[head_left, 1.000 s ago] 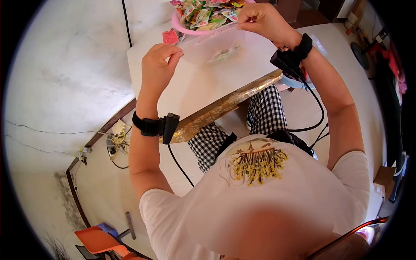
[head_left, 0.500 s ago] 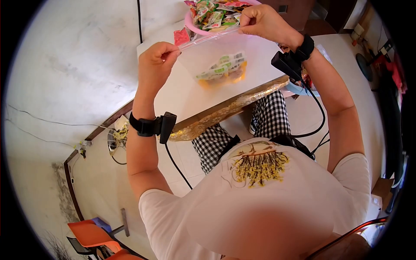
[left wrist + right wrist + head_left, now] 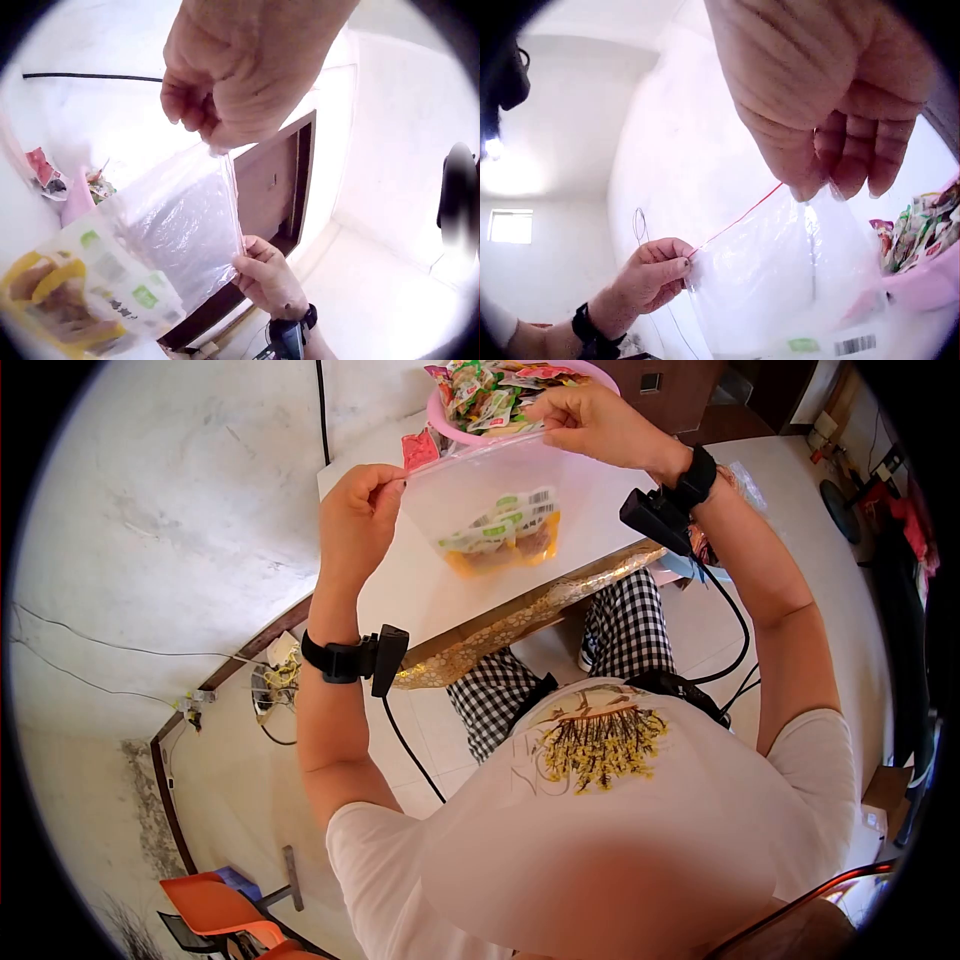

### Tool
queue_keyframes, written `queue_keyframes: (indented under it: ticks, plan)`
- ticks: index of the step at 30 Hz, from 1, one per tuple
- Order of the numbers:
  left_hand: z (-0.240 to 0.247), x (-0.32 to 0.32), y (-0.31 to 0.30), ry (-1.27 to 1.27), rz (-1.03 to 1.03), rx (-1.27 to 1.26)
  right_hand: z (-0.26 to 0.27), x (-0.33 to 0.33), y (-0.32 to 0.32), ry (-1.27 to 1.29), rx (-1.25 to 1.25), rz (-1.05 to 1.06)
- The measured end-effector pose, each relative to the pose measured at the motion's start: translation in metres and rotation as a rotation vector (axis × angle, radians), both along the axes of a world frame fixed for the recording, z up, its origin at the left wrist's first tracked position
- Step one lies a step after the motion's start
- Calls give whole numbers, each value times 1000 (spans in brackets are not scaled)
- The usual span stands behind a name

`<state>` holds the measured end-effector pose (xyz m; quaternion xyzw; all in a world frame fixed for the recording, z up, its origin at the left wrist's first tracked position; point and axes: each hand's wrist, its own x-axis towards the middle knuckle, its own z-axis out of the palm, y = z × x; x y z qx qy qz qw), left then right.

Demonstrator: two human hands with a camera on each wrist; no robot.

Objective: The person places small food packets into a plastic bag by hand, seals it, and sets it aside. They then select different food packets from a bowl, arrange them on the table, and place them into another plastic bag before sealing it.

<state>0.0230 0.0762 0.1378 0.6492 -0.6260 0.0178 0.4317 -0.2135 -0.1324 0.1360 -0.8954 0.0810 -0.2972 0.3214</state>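
Note:
A clear zip bag (image 3: 470,495) hangs between both hands above the white table, with yellow, white and green food packets (image 3: 505,532) at its bottom. My left hand (image 3: 357,525) pinches one top corner between thumb and curled fingers; my right hand (image 3: 605,428) pinches the other. In the right wrist view a red line (image 3: 739,219) runs along the bag's top edge between the two hands. The left wrist view shows the packets (image 3: 82,289) large and close at lower left. Whether the bag's mouth is sealed I cannot tell.
A pink basin (image 3: 440,418) heaped with colourful small packets stands at the table's back. Beside it lies a red packet (image 3: 420,449). A light blue basin (image 3: 683,567) is beyond the table's right edge. Cables run from both wrist cameras.
The bag has tipped from nearly flat to hanging, so the packets in it show more plainly. Both hands keep hold of its top corners and have shifted slightly left since half a second ago.

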Motion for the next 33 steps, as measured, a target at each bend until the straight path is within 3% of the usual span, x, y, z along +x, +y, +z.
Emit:
queue_keyframes:
  ticks: [3, 9, 13, 16, 19, 22, 25, 28, 33]
  plan:
    - [-11, 11, -1, 271, -95, 56, -18, 3, -5, 53, 247, 59]
    - [-24, 29, -1, 659, -201, 121, -42, 11, 3, -101, 917, 240]
    - [-35, 47, -1, 824, -223, 194, -34, 18, 29, -243, 1011, 411]
    - [-36, 51, -3, 811, -193, 290, -26, 22, 35, -202, 1099, 427]
    - [-31, 40, -4, 639, 21, 298, -30, 28, 35, -197, 1165, 430]
    - [-37, 34, -16, 239, 58, -79, -29, 30, 37, -199, 1181, 417]
    - [-5, -1, -21, -129, -82, -155, -30, 33, 38, -191, 1184, 420]
    - [6, -32, -33, -4, -213, 13, -29, 34, 39, -178, 1148, 402]
    - [10, -28, -40, 149, -190, 283, -22, 26, 44, -153, 1031, 352]
